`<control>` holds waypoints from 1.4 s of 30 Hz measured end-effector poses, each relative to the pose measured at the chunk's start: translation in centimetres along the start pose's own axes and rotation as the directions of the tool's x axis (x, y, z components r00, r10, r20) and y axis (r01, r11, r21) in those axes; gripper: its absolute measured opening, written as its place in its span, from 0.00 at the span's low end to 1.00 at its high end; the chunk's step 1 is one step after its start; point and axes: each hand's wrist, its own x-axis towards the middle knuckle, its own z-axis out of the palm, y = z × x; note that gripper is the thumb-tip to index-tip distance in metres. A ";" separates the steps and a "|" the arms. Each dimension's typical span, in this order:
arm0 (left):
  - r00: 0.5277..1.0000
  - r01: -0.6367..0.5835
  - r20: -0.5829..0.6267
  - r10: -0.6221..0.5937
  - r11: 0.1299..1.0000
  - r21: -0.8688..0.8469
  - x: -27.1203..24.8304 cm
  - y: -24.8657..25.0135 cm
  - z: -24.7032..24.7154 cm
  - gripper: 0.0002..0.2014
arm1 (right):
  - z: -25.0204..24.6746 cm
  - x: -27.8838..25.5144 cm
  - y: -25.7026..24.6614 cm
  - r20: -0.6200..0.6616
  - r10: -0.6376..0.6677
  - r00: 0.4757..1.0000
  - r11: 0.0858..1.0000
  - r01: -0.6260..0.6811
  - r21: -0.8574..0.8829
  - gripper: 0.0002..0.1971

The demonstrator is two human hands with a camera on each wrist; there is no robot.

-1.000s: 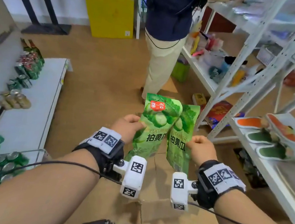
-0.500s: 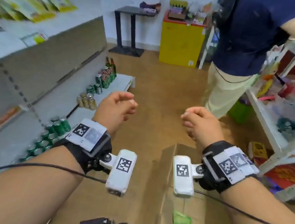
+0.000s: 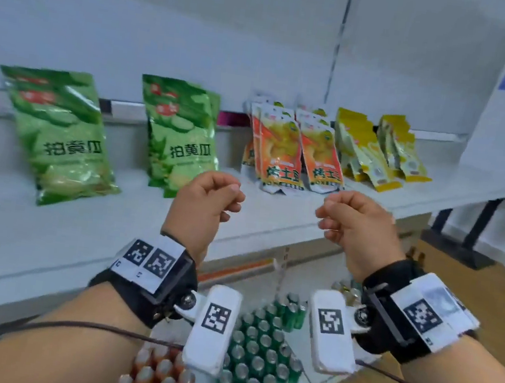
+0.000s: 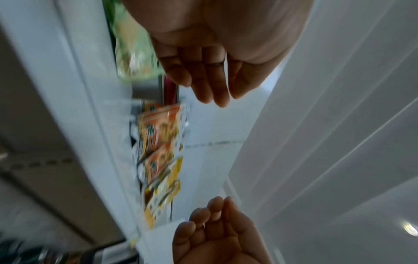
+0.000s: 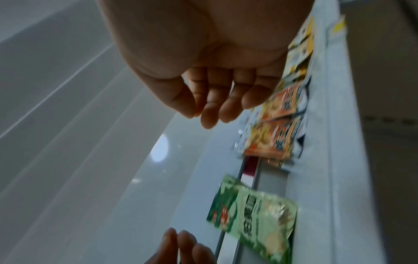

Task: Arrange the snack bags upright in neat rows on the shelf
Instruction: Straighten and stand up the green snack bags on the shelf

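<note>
Two stacks of green cucumber snack bags lean upright on the white shelf [image 3: 273, 222], one at the left [image 3: 60, 136] and one nearer the middle [image 3: 184, 138]. Right of them stand orange bags [image 3: 284, 154] in two rows, then yellow bags [image 3: 367, 151]. My left hand [image 3: 227, 201] and right hand [image 3: 330, 217] hover side by side in front of the shelf edge, fingers loosely curled, holding nothing. The left wrist view shows the left hand [image 4: 210, 84] empty beside blurred orange bags [image 4: 160, 128]. In the right wrist view the right hand [image 5: 212, 103] is empty above a green bag [image 5: 260, 214].
Below the snack shelf a lower shelf holds several green cans [image 3: 257, 351] and brown bottles [image 3: 158, 377]. A black table frame [image 3: 461, 242] stands on the wooden floor at the right. Bare shelf surface lies in front of the bags.
One second ago each hand held a green bag over the cardboard box; since half a second ago both are empty. The view has swung from the floor up to the snack shelf.
</note>
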 end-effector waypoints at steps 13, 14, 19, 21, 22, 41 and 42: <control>0.845 0.138 -0.532 -0.059 0.984 0.110 11.9 -2.3 -21.3 0.10 | 26.4 10.5 5.0 0.395 0.099 0.913 0.995 -0.100 -0.018 0.09; 0.824 0.169 -0.561 -0.085 0.980 0.101 12.4 -2.6 -22.3 0.14 | 27.7 10.8 5.4 0.418 0.117 0.901 0.993 -0.111 -0.040 0.08; 0.748 0.349 -0.646 -0.151 0.918 0.189 13.7 -3.6 -25.4 0.30 | 32.7 12.3 7.6 0.502 0.197 0.842 0.980 -0.167 -0.105 0.06; 0.720 0.403 -0.680 -0.139 0.881 0.247 14.0 -3.9 -26.1 0.33 | 34.2 12.9 8.3 0.526 0.217 0.823 0.976 -0.172 -0.135 0.05; 0.709 0.415 -0.692 -0.131 0.872 0.259 14.1 -4.1 -26.4 0.35 | 34.9 13.3 8.7 0.539 0.226 0.812 0.973 -0.166 -0.158 0.07; 0.702 0.306 -0.712 -0.025 0.913 0.270 13.6 -5.8 -27.2 0.07 | 37.4 15.9 12.1 0.685 0.193 0.703 0.971 -0.035 -0.238 0.12; 0.710 0.275 -0.704 -0.016 0.927 0.256 13.6 -5.7 -27.1 0.06 | 37.3 15.9 12.0 0.695 0.179 0.696 0.979 -0.058 -0.194 0.10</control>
